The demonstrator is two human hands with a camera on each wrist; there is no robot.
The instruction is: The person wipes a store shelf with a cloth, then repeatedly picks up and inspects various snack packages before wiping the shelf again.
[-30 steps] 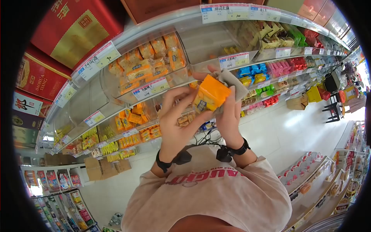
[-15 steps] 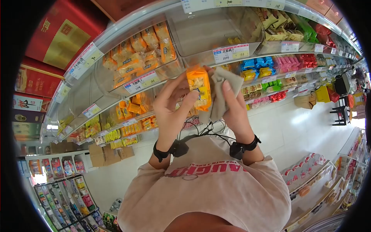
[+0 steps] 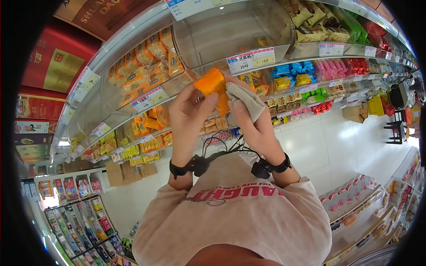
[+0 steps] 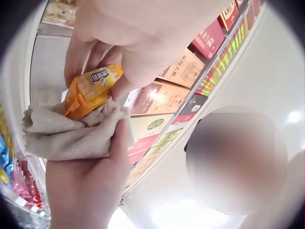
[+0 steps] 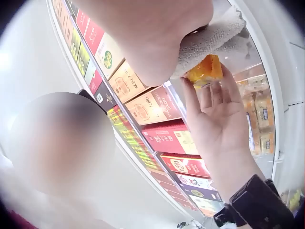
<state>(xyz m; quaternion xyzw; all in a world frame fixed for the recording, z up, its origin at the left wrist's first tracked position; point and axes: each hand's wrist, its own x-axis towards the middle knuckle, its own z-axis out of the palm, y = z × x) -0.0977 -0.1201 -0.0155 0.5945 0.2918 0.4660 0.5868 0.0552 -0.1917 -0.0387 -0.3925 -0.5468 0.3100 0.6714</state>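
Note:
My left hand [image 3: 188,115] pinches a small orange snack packet [image 3: 210,85] between thumb and fingers, in front of the shelf. Its orange wrapper side faces up in the head view, while a clear window with pale food shows on the packet [image 4: 93,85] in the left wrist view. A folded grey cloth [image 3: 246,101] is gripped in my right hand [image 3: 262,131], thumb on top. That cloth [image 4: 71,136] lies against the packet's end. From the right wrist view, the left fingers curl behind the packet [image 5: 208,70], with the cloth [image 5: 205,47] over its edge.
A clear bin of similar orange packets [image 3: 144,66] stands at the upper left. Beside it another bin [image 3: 222,29] has a few yellow packets. Price tags [image 3: 250,60] line the shelf edge. Lower shelves hold blue packets [image 3: 288,76] and pink packets [image 3: 330,68]. Red boxes [image 3: 57,66] stand far left.
The left fingers have turned the packet, from its windowed side to its orange side in the head view. The cloth has come closer against the packet, and the view has shifted a little.

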